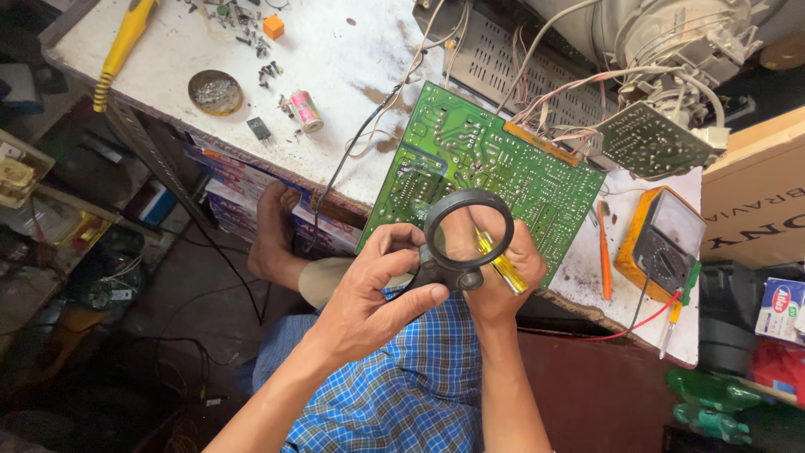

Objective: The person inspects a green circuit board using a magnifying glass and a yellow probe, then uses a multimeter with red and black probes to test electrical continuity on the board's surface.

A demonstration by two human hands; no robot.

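Left hand [369, 294] grips a magnifying glass [466, 231] over the green circuit board [478, 172]; right hand [499, 268] clamps a yellow screwdriver [501, 267] beside it. A slip could scratch the board.

Left hand [369, 294] gripping black magnifying glass [467, 231], right hand [495, 268] clasping yellow screwdriver [501, 264], green circuit board [486, 164]

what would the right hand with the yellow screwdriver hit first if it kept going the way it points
Probably the green circuit board: the right hand points its yellow-handled screwdriver up toward it, behind the black round magnifier. Depth is unclear.
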